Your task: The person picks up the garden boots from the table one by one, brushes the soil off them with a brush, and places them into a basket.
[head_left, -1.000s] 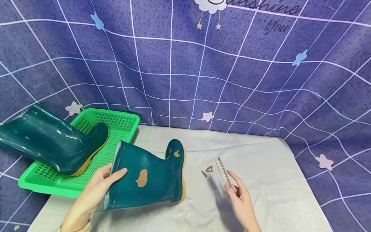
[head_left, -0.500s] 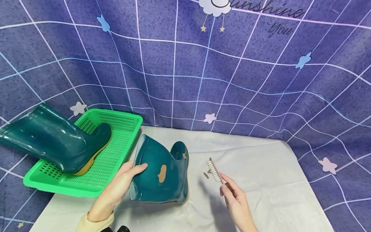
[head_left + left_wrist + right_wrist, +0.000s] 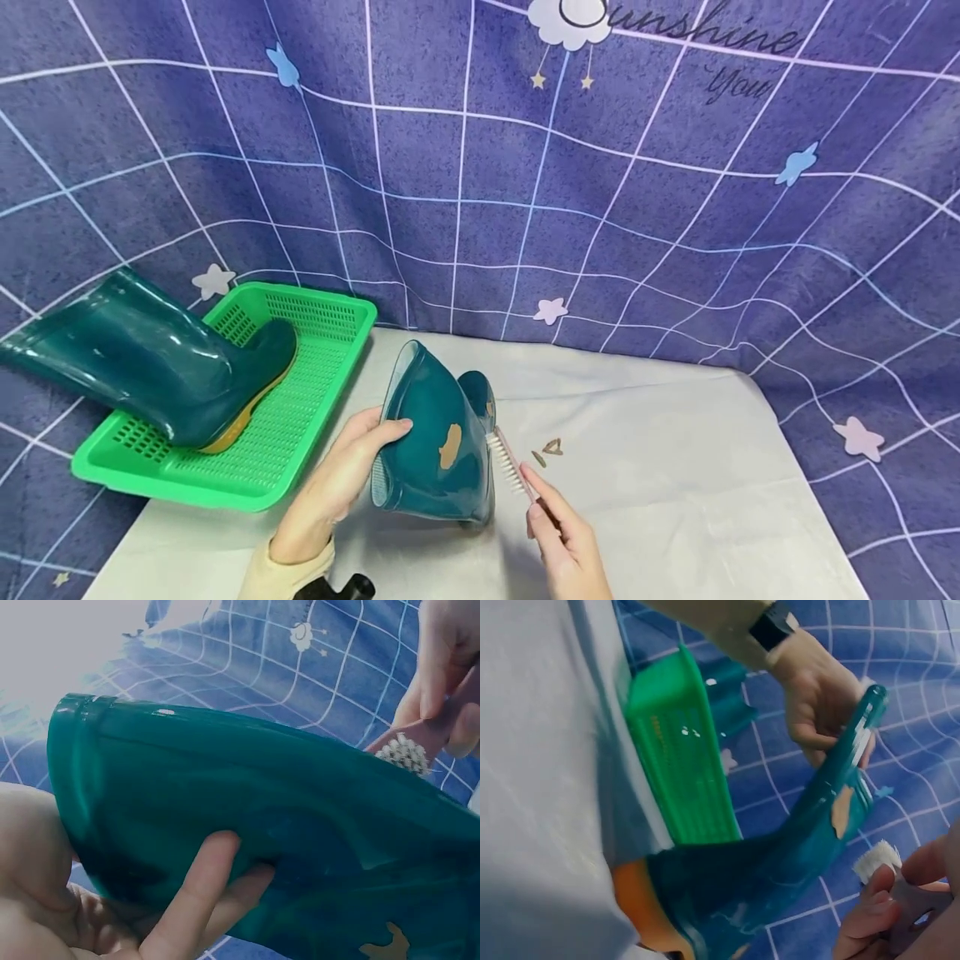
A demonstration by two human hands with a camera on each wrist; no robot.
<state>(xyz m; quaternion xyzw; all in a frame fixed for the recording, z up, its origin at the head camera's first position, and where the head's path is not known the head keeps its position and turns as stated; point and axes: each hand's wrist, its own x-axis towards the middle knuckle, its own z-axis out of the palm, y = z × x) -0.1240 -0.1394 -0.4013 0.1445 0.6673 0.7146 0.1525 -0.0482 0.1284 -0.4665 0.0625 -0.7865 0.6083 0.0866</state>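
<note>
We see a desk point(image 3: 675, 467) spread with a creased, pale cloth, its back edge against a blue-purple curtain point(image 3: 420, 167) that hangs in folds. The curtain carries white and light-blue grid lines, stars, a cloud and lettering, of which we can read "Sunshine" and "You".

We count two boots, one basket, one brush and two hands. A few small brown pieces point(image 3: 553, 447) lie right of the desk's middle; they overlap, so we cannot be sure of their number. The green basket point(image 3: 318, 375), with slotted walls, sits along the desk's left edge toward the back corner. In it one boot point(image 3: 165, 358) lies tilted, its shaft leaning out over the left rim.

The other boot point(image 3: 423, 454) is held tilted over the desk, left of its middle, the opening toward the left edge and the toe toward the back. It is glossy dark teal with an orange sole point(image 3: 641, 900), a pale lining and tan patches on shaft and toe.

Our left grip point(image 3: 345, 475) pinches the shaft beside its opening, thumb on one side and fingers on the other. Our right grip point(image 3: 562, 542) pinches the pinkish handle of the white-bristled brush point(image 3: 507, 467), just beside the held boot; we cannot tell whether the bristles touch it.
</note>
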